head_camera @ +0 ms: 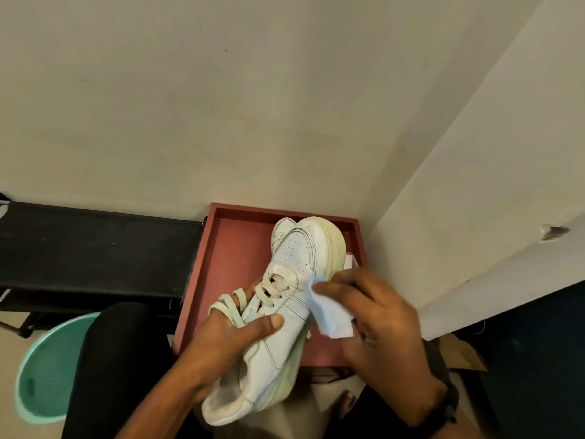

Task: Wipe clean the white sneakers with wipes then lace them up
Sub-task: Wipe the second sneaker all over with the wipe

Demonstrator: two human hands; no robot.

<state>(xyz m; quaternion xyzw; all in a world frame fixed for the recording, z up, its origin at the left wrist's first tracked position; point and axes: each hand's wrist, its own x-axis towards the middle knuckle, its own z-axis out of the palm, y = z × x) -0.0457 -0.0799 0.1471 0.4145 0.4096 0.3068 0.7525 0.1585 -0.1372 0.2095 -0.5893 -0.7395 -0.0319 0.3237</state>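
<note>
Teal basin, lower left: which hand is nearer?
Left. The left hand grips the sneaker to the right of the teal basin, past the person's leg. The right hand holds the wipe on the sneaker's far side, further right.

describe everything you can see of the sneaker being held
White low-top sneaker, leather-looking, with stitched panels, a perforated toe and a thick yellowed sole. Its cream laces are loose and only partly threaded. It is held tilted over the red tray, toe pointing away. The left hand grips it at the laces, thumb on its side; the right hand presses a wipe against its side.
</note>
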